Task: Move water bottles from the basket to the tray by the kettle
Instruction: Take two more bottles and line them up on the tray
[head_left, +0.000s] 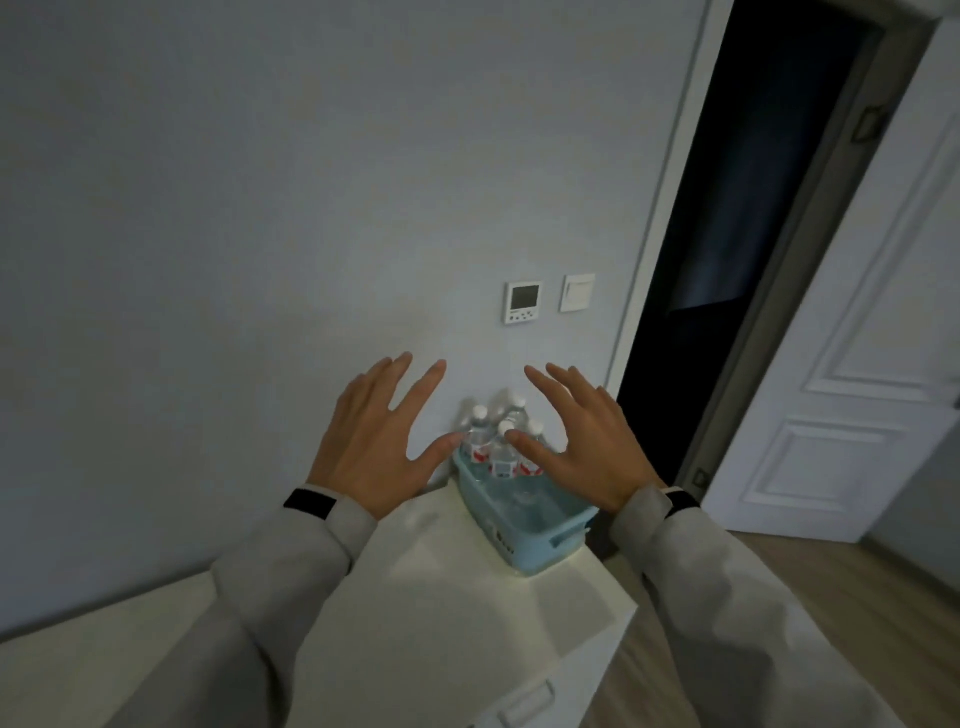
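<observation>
Water bottles (498, 441) stand upright, caps up, packed together at the wall end of a pale blue basket (530, 525) on the far right corner of the white desk (441, 597). Both hands hover spread and empty: left hand (371, 441) just left of the cluster, right hand (582, 441) just right, its thumb nearest the caps. No tray or kettle shows. The dim room has a plain wall, a thermostat (523, 302), a dark doorway (748, 234).
</observation>
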